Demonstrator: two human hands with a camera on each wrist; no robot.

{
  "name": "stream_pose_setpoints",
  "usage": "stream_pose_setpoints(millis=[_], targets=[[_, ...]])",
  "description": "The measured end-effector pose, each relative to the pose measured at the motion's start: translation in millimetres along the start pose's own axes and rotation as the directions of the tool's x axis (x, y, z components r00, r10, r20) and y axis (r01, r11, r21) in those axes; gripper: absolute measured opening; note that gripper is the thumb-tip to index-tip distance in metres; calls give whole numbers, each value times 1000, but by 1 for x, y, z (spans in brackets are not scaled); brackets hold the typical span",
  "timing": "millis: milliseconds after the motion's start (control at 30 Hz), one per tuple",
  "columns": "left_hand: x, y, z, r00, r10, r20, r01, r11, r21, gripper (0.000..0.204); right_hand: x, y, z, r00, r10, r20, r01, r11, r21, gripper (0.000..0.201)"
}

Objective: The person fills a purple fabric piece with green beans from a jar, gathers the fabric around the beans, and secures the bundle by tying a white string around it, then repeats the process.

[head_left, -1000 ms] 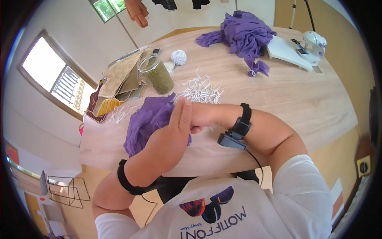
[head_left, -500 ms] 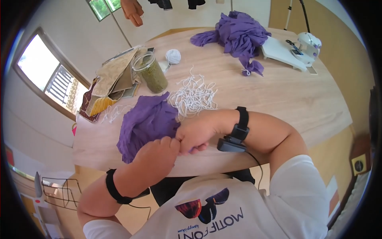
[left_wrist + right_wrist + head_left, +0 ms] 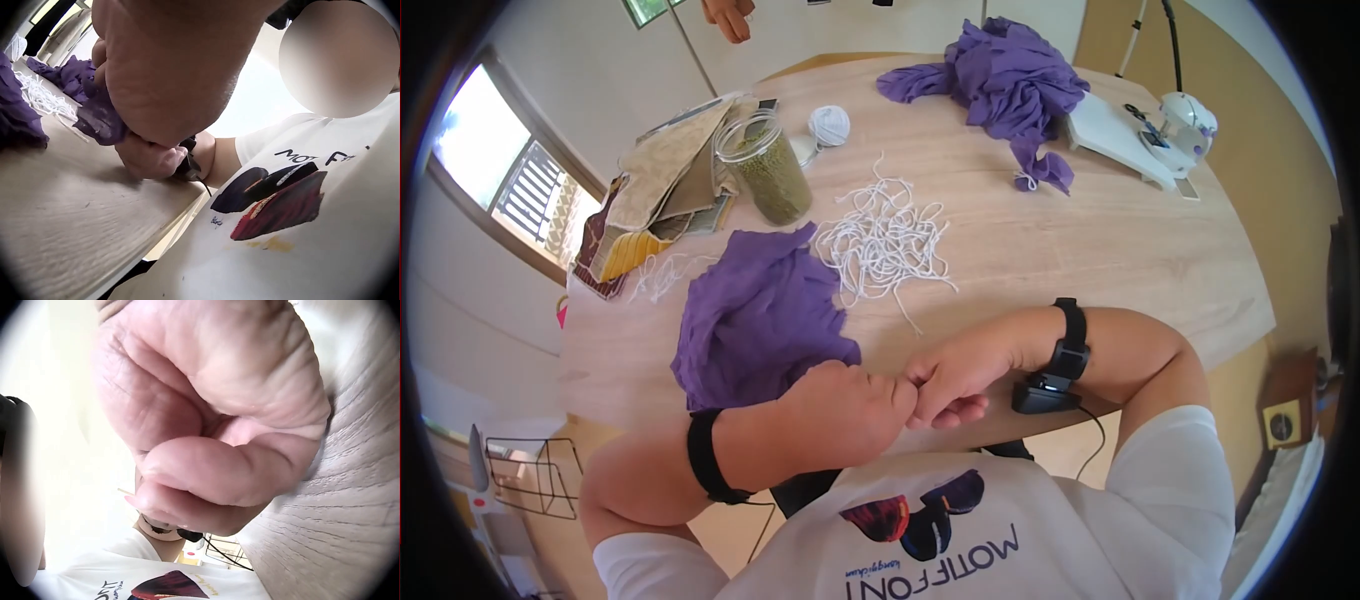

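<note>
In the head view my left hand (image 3: 850, 408) and right hand (image 3: 962, 378) meet low over the table's front edge, knuckle to knuckle. Both have curled fingers. The left wrist view shows a bunched end of purple cloth (image 3: 100, 120) running into the grip between them; the hands hide it from above. My right hand's fingers are folded tightly in the right wrist view, beside a thin pale end (image 3: 126, 491) sticking out. Left of the hands a crumpled purple cloth (image 3: 755, 310) lies on the table, its edge near the left wrist.
A tangle of white string (image 3: 885, 240) lies ahead of the hands. Farther back are a glass jar of green grains (image 3: 772, 180), a ball of white yarn (image 3: 829, 125) and fabric samples (image 3: 675, 170). A bigger purple heap (image 3: 1015, 80) lies by a small white sewing machine (image 3: 1185, 130).
Both hands have come nearer my body and to the right, uncovering more string and table. My left fingers, straight one second ago, are now curled. The cloth on the left stays put.
</note>
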State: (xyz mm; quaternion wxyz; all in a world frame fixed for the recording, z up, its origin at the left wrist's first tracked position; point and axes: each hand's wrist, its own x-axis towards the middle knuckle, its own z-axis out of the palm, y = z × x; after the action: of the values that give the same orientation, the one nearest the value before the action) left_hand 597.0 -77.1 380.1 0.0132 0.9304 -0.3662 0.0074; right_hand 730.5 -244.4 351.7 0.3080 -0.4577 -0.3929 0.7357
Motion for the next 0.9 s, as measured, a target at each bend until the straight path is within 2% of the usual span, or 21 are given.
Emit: stream_pose_setpoints(millis=[33,67,100,167,200,267,367,467,567,667,767,867,900], targets=[[1,-4,2,999,-25,20,25,999,-41,13,-2,-1,1,999,-8,-36,9,1000,23,24],[2,-8,4,998,-50,42,53,995,-83,12,-10,-8,5,987,-23,-159,16,999,-50,24],[3,-13,3,981,-173,87,180,980,-81,11,-21,-21,10,959,-47,-279,13,992,-122,23],[4,-26,0,896,-407,178,423,904,-63,15,-34,-27,-3,862,-151,-483,13,961,-277,21],[1,-37,-2,873,-481,80,487,848,-211,19,-39,-24,-17,794,-231,-562,14,932,-362,19],[-10,-61,-5,765,-640,-79,524,688,-502,28,-42,0,-52,540,-539,-646,90,800,-593,12],[-18,-80,6,652,-758,23,459,370,-808,35,-48,-6,-63,522,-548,-654,-125,709,-694,13],[-21,-80,14,646,-753,125,405,199,-893,34,-37,-10,-60,531,-562,-634,-302,574,-761,14],[-20,-74,20,660,-738,141,372,158,-915,33,-23,-17,-56,469,-503,-726,-419,597,-684,13],[-17,-68,22,646,-735,206,340,35,-940,32,-15,-8,-72,470,-547,-692,-387,577,-719,15],[-14,-60,12,619,-724,303,361,-80,-929,31,-21,-16,-81,383,-521,-763,-163,775,-611,15],[-9,-65,23,688,-691,221,327,24,-945,30,-35,-28,-91,284,-604,-745,-23,772,-635,13],[-5,-65,23,709,-678,193,296,37,-954,29,-40,-37,-86,291,-541,-789,0,825,-565,12]])
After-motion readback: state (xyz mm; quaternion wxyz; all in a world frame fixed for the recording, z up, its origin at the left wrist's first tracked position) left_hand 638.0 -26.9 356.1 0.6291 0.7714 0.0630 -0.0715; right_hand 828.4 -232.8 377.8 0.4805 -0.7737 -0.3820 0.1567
